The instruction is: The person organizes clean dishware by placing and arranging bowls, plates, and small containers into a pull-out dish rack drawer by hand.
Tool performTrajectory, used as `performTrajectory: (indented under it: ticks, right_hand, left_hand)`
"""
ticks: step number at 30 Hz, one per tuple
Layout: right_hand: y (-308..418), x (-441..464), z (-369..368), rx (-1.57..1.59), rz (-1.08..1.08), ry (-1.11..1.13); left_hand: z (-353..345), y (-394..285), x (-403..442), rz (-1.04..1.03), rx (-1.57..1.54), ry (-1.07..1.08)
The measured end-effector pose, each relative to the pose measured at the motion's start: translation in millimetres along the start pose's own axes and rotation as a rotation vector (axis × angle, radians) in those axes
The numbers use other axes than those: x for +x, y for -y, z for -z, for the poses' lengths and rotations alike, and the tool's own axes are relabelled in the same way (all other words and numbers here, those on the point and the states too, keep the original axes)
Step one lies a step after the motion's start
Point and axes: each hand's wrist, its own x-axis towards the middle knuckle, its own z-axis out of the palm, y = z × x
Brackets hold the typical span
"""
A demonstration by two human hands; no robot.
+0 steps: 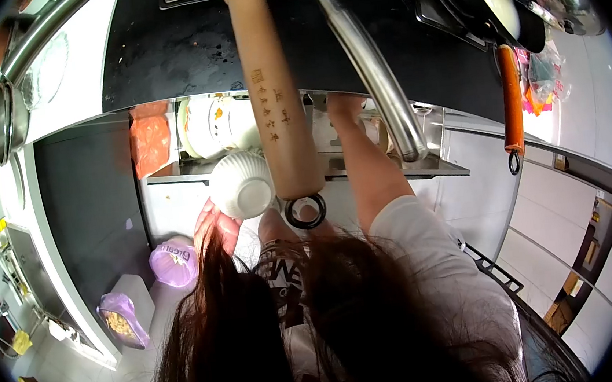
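Note:
My left hand point(215, 228) is closed on the edge of a white ribbed bowl point(243, 186), which it holds tilted just in front of an open pull-out drawer point(429, 166) under the counter. My right arm stretches forward into that drawer; of my right hand point(346, 107) only the back part near the wrist shows, and its fingers are hidden beneath the counter edge. Inside the drawer, left of the right hand, stand white dishes with a coloured pattern point(218, 122). An orange-red plastic bag point(151, 138) lies at the drawer's left end.
A wooden pan handle point(275, 98) and a metal handle point(376, 74) jut over the black counter point(167, 50) toward me. At right, a pan with an orange-brown handle point(510, 98) overhangs the edge. Bins with purple liners point(174, 262) stand on the floor at left.

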Motion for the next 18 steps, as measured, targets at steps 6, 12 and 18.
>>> performTrajectory:
  ticks: [6, 12, 18]
  right_hand:
    - [-27, -15, 21, -0.053, 0.426, 0.264]
    - [-35, -115, 153, 0.646, 0.155, 0.839]
    - [-13, -134, 247, 0.876, -0.1, 0.858]
  left_hand:
    - [-27, 5, 9, 0.055, 0.022, 0.042]
    - [-53, 25, 13, 0.125, 0.257, 0.178]
    - [-105, 67, 17, -0.046, 1.3, 0.436]
